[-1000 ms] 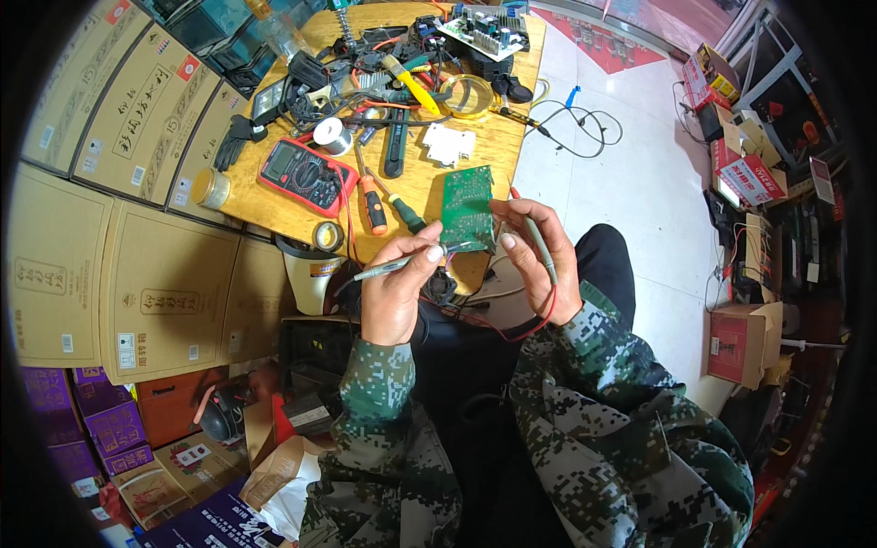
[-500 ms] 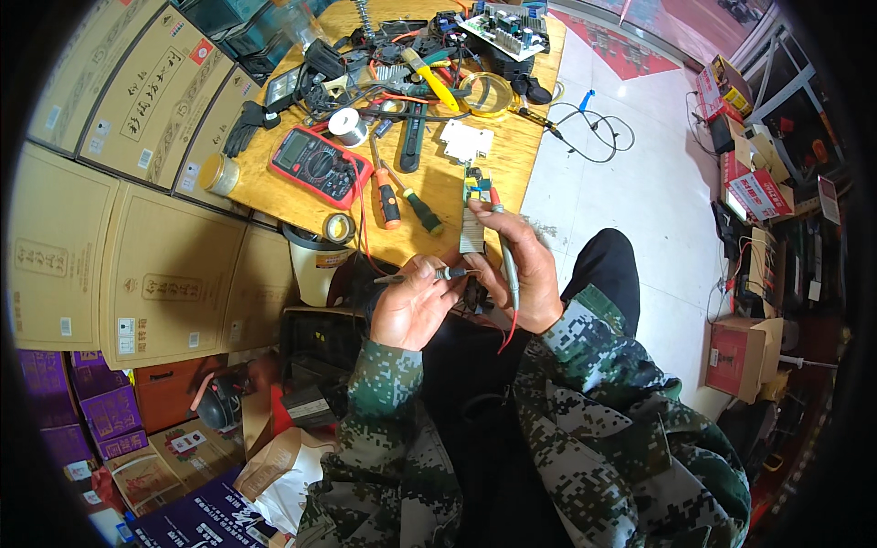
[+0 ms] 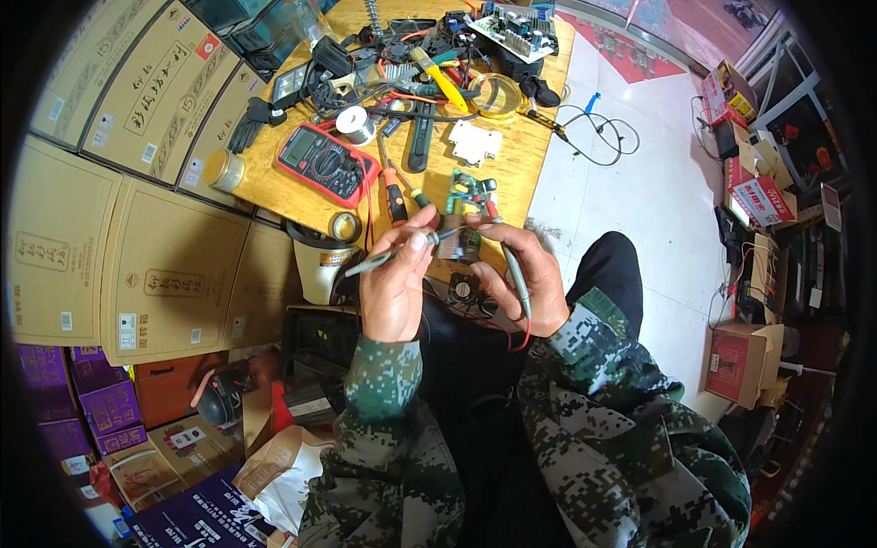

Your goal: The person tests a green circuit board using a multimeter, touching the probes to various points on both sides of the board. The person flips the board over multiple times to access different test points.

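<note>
My left hand (image 3: 391, 297) is closed on a grey test probe (image 3: 373, 262), whose tip points right toward a small circuit board (image 3: 466, 196). The board carries yellow and dark components and a ribbed metal part, and it stands tilted between my two hands at the table's near edge. In my right hand (image 3: 537, 279) is a second test probe (image 3: 514, 267), grey with a red tip end and a red lead; its tip end lies against or close to the board. My right fingers also reach the board's near end, but the exact grip is hidden. A red multimeter (image 3: 326, 166) lies face up to the left.
On the wooden table (image 3: 265, 196) lie screwdrivers (image 3: 394, 196), a solder spool (image 3: 354, 125), a utility knife (image 3: 420, 137), a yellow-handled brush (image 3: 445, 87), a white plastic piece (image 3: 475, 143) and a larger circuit board (image 3: 516, 35). Cardboard boxes (image 3: 178, 274) are stacked at left.
The board has turned, showing more of its component side. My left hand has moved up and right, bringing its probe nearer to the board. My right hand has shifted slightly.
</note>
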A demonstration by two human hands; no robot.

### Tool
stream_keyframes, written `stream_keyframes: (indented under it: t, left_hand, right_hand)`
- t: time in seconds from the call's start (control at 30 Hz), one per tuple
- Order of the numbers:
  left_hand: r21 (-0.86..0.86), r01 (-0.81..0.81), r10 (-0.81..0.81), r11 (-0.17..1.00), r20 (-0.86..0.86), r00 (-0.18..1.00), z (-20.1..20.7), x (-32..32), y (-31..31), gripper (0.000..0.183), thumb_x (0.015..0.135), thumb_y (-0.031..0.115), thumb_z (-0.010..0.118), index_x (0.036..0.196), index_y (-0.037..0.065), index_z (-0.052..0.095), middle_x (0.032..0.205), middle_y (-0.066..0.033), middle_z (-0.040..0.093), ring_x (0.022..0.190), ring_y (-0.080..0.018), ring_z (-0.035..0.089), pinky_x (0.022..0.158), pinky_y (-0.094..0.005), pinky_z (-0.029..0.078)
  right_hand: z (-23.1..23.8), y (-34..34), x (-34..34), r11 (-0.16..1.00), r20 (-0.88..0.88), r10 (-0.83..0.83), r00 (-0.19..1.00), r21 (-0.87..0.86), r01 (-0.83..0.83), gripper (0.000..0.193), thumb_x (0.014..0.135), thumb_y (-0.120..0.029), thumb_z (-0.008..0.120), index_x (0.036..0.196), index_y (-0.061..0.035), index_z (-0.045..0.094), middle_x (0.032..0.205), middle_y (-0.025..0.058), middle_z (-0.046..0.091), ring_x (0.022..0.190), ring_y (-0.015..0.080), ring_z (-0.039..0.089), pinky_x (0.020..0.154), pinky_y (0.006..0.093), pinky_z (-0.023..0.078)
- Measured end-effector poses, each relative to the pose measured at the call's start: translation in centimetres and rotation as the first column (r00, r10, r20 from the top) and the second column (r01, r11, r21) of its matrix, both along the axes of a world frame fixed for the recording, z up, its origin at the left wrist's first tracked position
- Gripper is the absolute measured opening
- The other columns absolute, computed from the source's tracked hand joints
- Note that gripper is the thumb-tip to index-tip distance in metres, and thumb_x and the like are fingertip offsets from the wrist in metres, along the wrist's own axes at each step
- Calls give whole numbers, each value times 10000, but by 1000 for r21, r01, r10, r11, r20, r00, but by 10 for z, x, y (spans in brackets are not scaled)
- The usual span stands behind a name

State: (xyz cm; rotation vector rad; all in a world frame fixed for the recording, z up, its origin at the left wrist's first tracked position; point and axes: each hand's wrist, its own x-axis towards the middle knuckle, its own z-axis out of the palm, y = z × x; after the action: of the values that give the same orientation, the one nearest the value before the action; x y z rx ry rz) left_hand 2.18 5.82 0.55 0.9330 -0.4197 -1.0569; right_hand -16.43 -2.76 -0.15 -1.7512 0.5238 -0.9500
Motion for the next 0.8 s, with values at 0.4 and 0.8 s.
stream_keyframes:
  t: [0.4,0.8]
  left_hand:
    - [30,41,-36,999,-134,990,-7,-6,-5,348,1088,206,705,1340,-4,586,1543,-260,593,1465,-377,554,1244,-560,442]
    - [43,105,-99,994,-115,988,-9,-18,-10,347,1104,177,678,1317,-84,599,1526,-265,613,1346,-290,635,1210,-464,474]
  right_hand:
    - [-11,-27,-15,962,-86,-235,968,123,244,522,1004,-32,743,1481,-22,532,1454,158,659,1331,283,655,1148,387,494]
    - [-26,-45,-11,964,-166,-196,966,148,221,613,965,74,765,1505,-29,493,1386,98,631,1162,186,620,1033,342,542]
